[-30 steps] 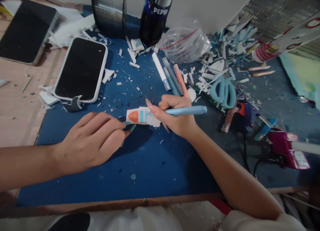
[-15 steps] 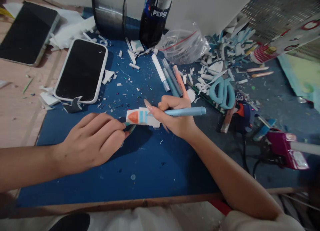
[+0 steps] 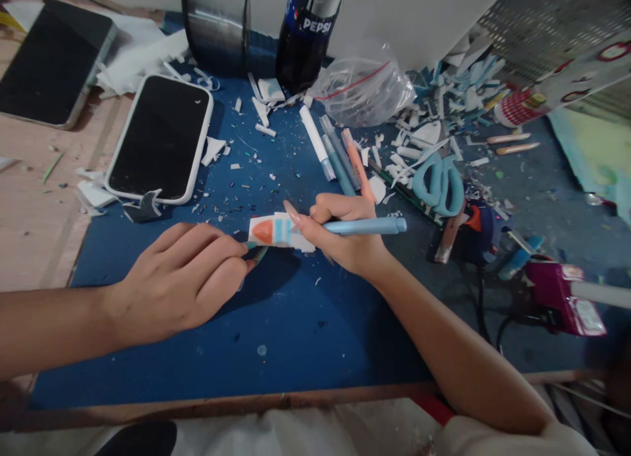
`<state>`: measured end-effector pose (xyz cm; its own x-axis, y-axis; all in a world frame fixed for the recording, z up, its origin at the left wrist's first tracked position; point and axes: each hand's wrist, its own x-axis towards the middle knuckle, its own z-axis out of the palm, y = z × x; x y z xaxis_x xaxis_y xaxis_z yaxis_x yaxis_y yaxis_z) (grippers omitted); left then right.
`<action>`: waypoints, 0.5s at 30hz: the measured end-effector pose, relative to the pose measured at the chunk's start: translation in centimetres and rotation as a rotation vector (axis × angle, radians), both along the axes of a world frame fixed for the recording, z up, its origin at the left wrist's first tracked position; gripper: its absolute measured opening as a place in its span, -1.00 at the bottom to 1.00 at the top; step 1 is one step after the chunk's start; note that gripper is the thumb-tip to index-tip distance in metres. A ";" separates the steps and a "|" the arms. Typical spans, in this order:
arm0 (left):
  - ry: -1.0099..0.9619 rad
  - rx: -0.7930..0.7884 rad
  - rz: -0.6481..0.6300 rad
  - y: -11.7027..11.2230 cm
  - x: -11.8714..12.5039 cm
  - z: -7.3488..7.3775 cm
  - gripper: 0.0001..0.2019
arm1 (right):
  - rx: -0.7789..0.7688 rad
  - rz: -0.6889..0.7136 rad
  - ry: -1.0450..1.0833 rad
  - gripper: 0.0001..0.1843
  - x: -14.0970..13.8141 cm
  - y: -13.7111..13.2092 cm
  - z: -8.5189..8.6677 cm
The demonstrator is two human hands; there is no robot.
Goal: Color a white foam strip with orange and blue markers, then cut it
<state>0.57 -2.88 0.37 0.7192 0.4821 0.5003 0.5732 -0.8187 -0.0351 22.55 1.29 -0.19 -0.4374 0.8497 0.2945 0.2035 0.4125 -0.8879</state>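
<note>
My left hand [image 3: 190, 282] is closed, its fingertips pinching the left end of a small white cut-out piece [image 3: 308, 244]. An orange pointed shape and light blue bands are coloured on the piece. In my right hand [image 3: 345, 236] is a light blue marker [image 3: 367, 226], gripped like a pen. Its body points right, and its tip is at the piece near the blue bands, partly hidden by my fingers. Beyond my right hand lie an orange marker [image 3: 358, 163], a white marker [image 3: 315, 140] and greyish-blue markers [image 3: 339, 152].
Two phones [image 3: 160, 137] [image 3: 54, 62] lie at the left. A clear spool [image 3: 217, 32], a Pepsi bottle [image 3: 308, 39] and a plastic bag [image 3: 365, 88] stand at the back. Rightward are scraps, light blue scissors [image 3: 438, 185], a dark blue glue gun [image 3: 480, 229] and a magenta box [image 3: 562, 298].
The marker's rear end has dipped slightly, and my right hand has shifted a little. My left hand keeps its pinch on the white piece.
</note>
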 end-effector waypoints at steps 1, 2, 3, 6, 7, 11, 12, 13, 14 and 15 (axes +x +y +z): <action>-0.002 0.002 -0.003 0.0 0.0 0.0 -0.72 | -0.032 0.012 0.006 -0.54 0.0 0.0 0.0; -0.004 0.005 -0.013 0.0 0.0 0.0 -0.72 | -0.084 0.019 0.026 -0.53 0.1 0.0 0.1; -0.009 0.011 -0.019 0.0 0.0 0.0 -0.71 | -0.150 0.007 0.064 -0.53 0.1 0.0 0.1; -0.016 0.023 -0.015 0.0 0.0 -0.1 -0.71 | -0.332 -0.111 0.224 -0.53 0.2 0.0 0.2; -0.014 0.027 -0.012 0.0 0.0 -0.1 -0.71 | -0.357 -0.139 0.261 -0.53 0.2 0.1 0.2; 0.004 0.067 0.005 0.0 0.1 0.1 -0.72 | -0.366 -0.178 0.350 -0.55 -0.3 0.0 0.2; 0.009 0.086 0.009 0.0 0.1 0.2 -0.72 | -0.369 -0.183 0.380 -0.55 -0.5 -0.1 0.1; 0.012 0.108 0.010 0.0 0.1 0.3 -0.72 | -0.375 -0.186 0.410 -0.56 -0.7 -0.2 0.1; 0.013 0.131 0.007 -0.1 0.1 0.4 -0.72 | -0.380 -0.190 0.435 -0.56 -0.9 -0.3 0.1; 0.011 0.157 -0.001 -0.2 0.1 0.4 -0.73 | -0.379 -0.195 0.451 -0.57 -1.1 -0.4 0.1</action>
<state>0.66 -3.04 0.80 0.7259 0.3976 0.5613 0.5709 -0.8034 -0.1692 21.47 0.86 -0.08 -0.1662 0.9831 0.0764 -0.1856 0.0449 -0.9816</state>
